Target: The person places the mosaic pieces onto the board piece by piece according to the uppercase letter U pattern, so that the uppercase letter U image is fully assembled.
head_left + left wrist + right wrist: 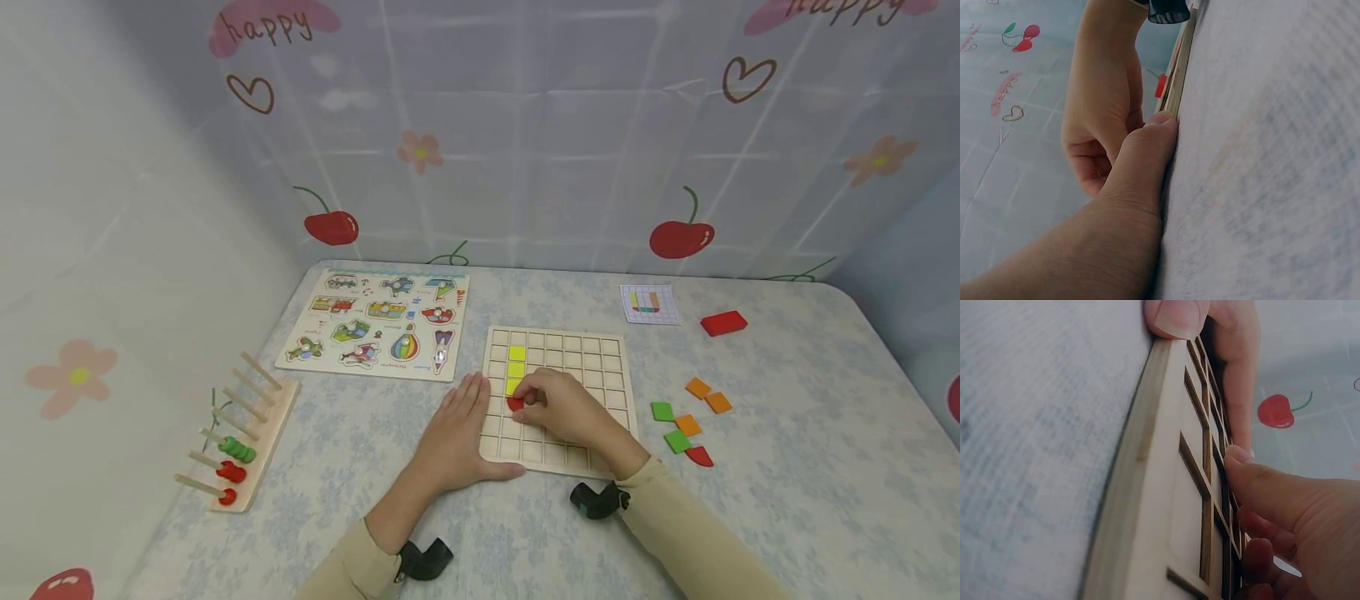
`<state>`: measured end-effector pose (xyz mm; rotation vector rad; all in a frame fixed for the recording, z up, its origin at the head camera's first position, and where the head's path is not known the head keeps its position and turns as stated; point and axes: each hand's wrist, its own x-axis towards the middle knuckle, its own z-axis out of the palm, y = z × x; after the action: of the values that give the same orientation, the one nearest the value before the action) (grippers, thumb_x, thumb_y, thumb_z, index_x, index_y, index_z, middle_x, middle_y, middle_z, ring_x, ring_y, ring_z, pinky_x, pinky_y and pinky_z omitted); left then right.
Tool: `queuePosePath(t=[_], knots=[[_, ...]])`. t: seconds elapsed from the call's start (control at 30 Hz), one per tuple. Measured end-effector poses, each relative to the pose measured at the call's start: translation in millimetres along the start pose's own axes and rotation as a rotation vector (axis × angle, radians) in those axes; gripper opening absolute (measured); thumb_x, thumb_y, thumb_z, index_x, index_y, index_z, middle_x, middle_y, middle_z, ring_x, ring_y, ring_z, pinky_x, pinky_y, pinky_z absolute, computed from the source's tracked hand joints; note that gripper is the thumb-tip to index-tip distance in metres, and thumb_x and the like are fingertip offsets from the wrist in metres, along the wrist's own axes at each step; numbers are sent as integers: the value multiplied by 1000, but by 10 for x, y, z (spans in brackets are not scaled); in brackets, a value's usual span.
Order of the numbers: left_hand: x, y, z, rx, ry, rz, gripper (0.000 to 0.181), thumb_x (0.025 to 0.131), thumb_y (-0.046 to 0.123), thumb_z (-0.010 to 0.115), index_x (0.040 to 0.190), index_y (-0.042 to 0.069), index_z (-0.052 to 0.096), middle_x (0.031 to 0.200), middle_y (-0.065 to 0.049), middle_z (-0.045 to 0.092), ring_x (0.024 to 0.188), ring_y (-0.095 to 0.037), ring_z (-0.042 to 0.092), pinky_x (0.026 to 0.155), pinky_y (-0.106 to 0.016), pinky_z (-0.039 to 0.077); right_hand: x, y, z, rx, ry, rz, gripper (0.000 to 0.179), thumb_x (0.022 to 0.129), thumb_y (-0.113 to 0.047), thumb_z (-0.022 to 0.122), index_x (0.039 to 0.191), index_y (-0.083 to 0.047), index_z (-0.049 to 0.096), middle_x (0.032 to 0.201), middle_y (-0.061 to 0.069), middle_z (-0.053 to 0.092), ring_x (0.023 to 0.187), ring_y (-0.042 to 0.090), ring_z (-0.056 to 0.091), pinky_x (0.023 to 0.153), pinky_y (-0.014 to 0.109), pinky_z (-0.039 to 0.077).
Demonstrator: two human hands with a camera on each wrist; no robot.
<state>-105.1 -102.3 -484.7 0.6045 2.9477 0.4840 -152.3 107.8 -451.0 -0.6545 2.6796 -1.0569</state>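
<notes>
A wooden grid board (pixel 600 350) lies flat on the table, with several yellow square tiles (pixel 517 369) in a column on its left side. Just below them is a red tile with a curved edge (pixel 514 403), pinched between the thumb and fingers of my right hand (pixel 562 408). My left hand (pixel 453 442) rests along the board's left side, fingers straight, its thumb against the near edge. In the right wrist view the left thumb (pixel 1175 315) touches the board's corner, and the right hand (pixel 1310 525) hides the red tile.
Loose green tiles (pixel 663 412), orange tiles (pixel 718 402) and a red quarter-round tile (pixel 700 456) lie to the right. Behind them are a pattern card (pixel 650 305) and a red block (pixel 723 323). A picture puzzle (pixel 375 325) and a peg stand (pixel 262 450) occupy the left.
</notes>
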Motion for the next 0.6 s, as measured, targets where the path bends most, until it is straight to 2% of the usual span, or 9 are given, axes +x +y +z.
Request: queuePosePath(t=[0.33,0.6], knots=[[-14,8,-21,-21,6,1,134,67,90,57,160,6,8,169,-8,6,156,-21,4,128,-42,12,19,-7,10,17,1,34,16,81,-24,83,93,-21,73,84,-9,61,77,9,53,70,24,46],[-1,-7,-4,-6,10,8,135,67,93,52,160,7,8,169,-8,6,157,-22,5,127,-42,13,7,-52,-8,4,-5,46,16,82,-23,82,95,-18,73,84,-8,62,78,10,54,72,26,47]])
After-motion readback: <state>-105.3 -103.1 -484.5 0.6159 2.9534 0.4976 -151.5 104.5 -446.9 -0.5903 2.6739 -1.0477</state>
